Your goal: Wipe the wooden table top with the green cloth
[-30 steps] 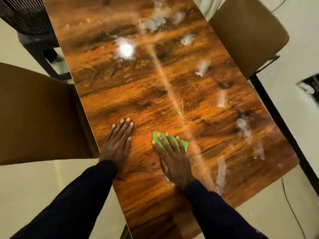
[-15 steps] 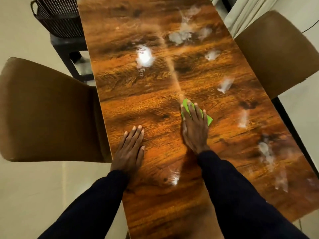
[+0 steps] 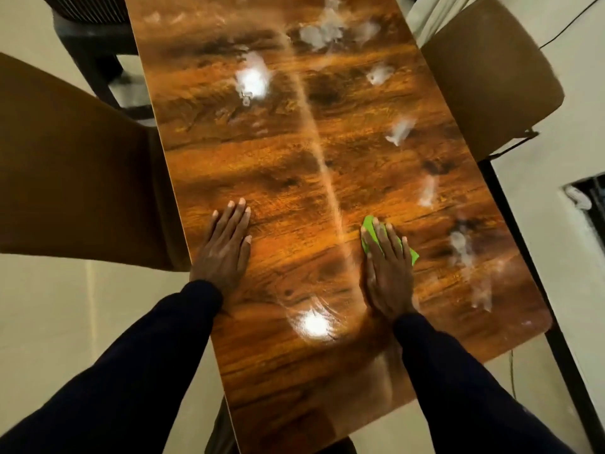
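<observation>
A long glossy wooden table top (image 3: 294, 165) runs away from me, with whitish smears and light glare on it. My right hand (image 3: 388, 270) lies flat, palm down, on the small green cloth (image 3: 369, 230), pressing it to the wood right of the centre line. Most of the cloth is hidden under the fingers; green shows at the fingertips and at the right side. My left hand (image 3: 224, 249) rests flat on the table near its left edge, fingers together, holding nothing.
A brown padded chair (image 3: 75, 172) stands against the table's left edge and another brown chair (image 3: 487, 77) at the far right. A dark stool (image 3: 95, 37) is at the far left. A black frame bar (image 3: 523, 257) runs along the right side.
My right hand has drawn the cloth back toward me and a little to the right after pushing it forward. My left hand has stayed planted near the left edge.
</observation>
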